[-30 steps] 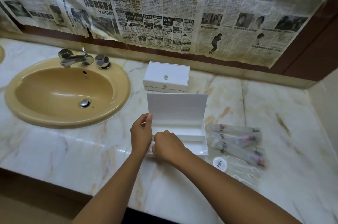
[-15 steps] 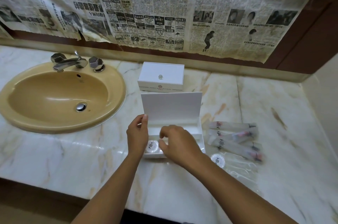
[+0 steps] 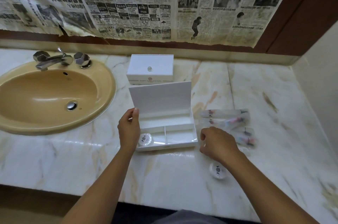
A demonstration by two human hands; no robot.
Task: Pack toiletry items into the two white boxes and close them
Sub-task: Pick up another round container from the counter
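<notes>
Right hand [image 3: 217, 144] has withdrawn from the open white compartmented box [image 3: 167, 133] toward the wrapped toiletry tubes [image 3: 227, 125], fingers loosely curled, empty. 1 round soap [image 3: 145, 139] now sits inside. Left hand [image 3: 129, 129] pinches the box's edge.

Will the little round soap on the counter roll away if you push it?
Probably not: the round soap lies flat like a disc, so it would likely slide on the glossy marble counter. It looks small and light. Its shiny wrapper may feel slippery.
</notes>
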